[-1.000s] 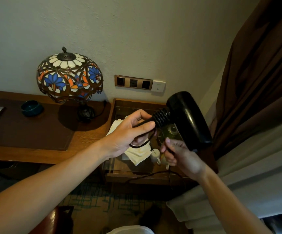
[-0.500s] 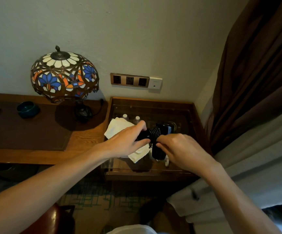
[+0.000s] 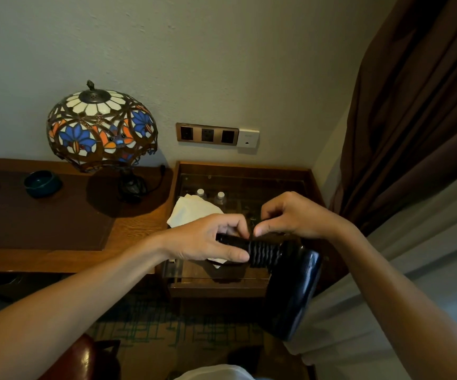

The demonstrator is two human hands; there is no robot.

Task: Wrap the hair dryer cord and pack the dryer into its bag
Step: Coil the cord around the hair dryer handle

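A black hair dryer (image 3: 293, 292) hangs in front of me, its barrel pointing down to the right. Its handle lies sideways with the black cord (image 3: 265, 253) wound round it in tight coils. My left hand (image 3: 208, 241) grips the free end of the handle, thumb underneath. My right hand (image 3: 293, 218) pinches a strand of cord just above the coils, next to the left fingers. A white cloth bag (image 3: 191, 209) lies on the small glass-topped side table (image 3: 243, 171) behind my hands, partly hidden by them.
Two small bottles (image 3: 210, 194) stand behind the bag. A stained-glass lamp (image 3: 101, 127) and a teal bowl (image 3: 42, 183) sit on the wooden desk (image 3: 136, 229) at left. Wall sockets (image 3: 207, 133) are above the side table. Brown curtains (image 3: 413, 119) hang at right.
The dryer's barrel, up at the right a second ago, has swung down to the lower right. My right hand has risen above the handle and now pinches the cord; more coils show.
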